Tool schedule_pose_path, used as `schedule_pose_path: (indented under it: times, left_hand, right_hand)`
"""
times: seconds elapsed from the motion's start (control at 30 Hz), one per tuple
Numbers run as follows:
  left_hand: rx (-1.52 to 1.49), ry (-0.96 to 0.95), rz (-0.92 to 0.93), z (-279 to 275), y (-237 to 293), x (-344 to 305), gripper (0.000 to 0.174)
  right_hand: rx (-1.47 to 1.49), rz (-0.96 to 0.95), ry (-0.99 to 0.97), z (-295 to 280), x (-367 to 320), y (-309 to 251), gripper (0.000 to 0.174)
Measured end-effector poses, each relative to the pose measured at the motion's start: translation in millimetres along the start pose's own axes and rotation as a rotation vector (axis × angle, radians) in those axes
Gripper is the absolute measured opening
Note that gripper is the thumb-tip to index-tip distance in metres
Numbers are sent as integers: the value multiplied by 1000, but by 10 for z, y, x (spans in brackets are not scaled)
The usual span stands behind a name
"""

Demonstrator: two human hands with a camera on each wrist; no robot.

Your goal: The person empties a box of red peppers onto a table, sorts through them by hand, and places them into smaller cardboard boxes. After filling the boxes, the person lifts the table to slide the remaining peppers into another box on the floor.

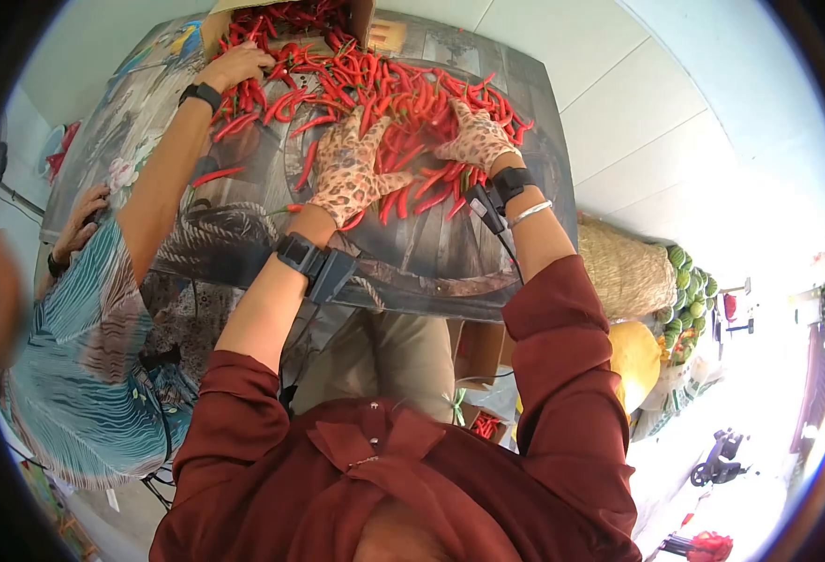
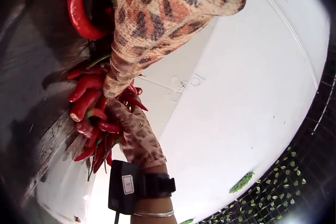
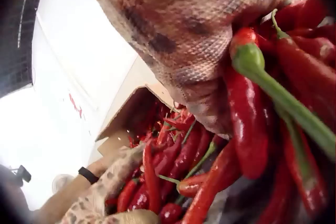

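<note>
the left hand [image 1: 349, 169], in a thin, leopard-print knit glove, lies spread on the near edge of the chillies [image 1: 361, 82], thumb out towards the right hand. the right hand [image 1: 476, 142], gloved alike, also has its fingers parted, resting on the heap's other side; the right wrist view shows the glove's fine weave against the chillies, some tips being hidden. neither hand plainly pinches anything.

the chillies are slim, tapered and curved, with glossy red skin and matte green stems; they lie heaped between the hands and beyond them, with a few loose ones left of the left hand. past that hand stands an open box [image 1: 362, 21] of brown cardboard, more chillies inside. near it another person's bare hand [image 1: 236, 66] touches the heap.

under the hands the table [image 1: 450, 245] is smooth, printed with planks and twisted rope. right of the right hand, beyond the table, sits a coarse straw-coloured sack [image 1: 623, 267].
</note>
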State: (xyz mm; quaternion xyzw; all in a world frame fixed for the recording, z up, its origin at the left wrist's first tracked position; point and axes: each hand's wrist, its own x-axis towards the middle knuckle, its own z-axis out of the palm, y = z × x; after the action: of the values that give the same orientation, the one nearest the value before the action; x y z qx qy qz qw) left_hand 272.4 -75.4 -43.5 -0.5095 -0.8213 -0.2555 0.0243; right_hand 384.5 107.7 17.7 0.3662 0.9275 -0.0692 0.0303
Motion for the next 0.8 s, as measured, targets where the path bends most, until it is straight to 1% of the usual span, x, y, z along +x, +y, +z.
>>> schedule_pose_path:
  times: [0.07, 0.13, 0.17, 0.2, 0.27, 0.33, 0.4, 0.43, 0.47, 0.53, 0.57, 0.6, 0.67, 0.7, 0.73, 0.8]
  left_hand:
    - [-3, -4, -8, 12, -4, 0, 92]
    - [-10, 0, -8, 10, -10, -14, 91]
    - [-19, 8, -7, 5, -10, -13, 90]
    - [-20, 12, -8, -4, -11, -11, 90]
    - [-21, -34, -15, -22, -11, -14, 91]
    - [-24, -27, -25, -5, -18, -25, 90]
    - [-48, -5, -8, 19, -45, -17, 89]
    - [-63, 4, 0, 37, -58, -9, 88]
    - [-65, 4, 3, 29, -59, -3, 88]
    - [-77, 8, 10, 28, -61, -3, 88]
    - [-80, 5, 9, 28, -50, -8, 88]
    - [-69, 25, 14, 25, -42, -14, 86]
    - [-44, 65, 23, 17, -31, -23, 84]
    - [-42, 63, 16, 11, -26, -26, 84]
    - [-43, 62, 16, 27, -36, -28, 84]
    - [-47, 61, 14, 37, -41, -21, 84]
  right_hand:
    - [-31, -14, 19, 43, 12, 26, 92]
    - [6, 24, 14, 47, 43, 70, 86]
    - [7, 54, 38, 22, 6, 40, 79]
    - [4, 51, 41, 28, 26, 64, 79]
    - [89, 24, 67, 40, 63, 149, 74]
    - [118, 50, 83, 30, 81, 217, 71]
    - [328, 26, 113, 54, 140, 360, 72]
    - [353, 17, 86, 49, 191, 438, 76]
    - [351, 19, 88, 15, 185, 478, 76]
    - [579, 28, 60, -21, 177, 550, 77]
    - [647, 43, 112, -78, 120, 528, 74]
    - [646, 46, 110, -91, 140, 565, 74]
    - [772, 98, 54, -149, 199, 691, 71]
    - [935, 77, 31, -209, 164, 707, 70]
    - [935, 79, 30, -232, 146, 699, 70]
    - [1088, 40, 129, -343, 47, 641, 68]
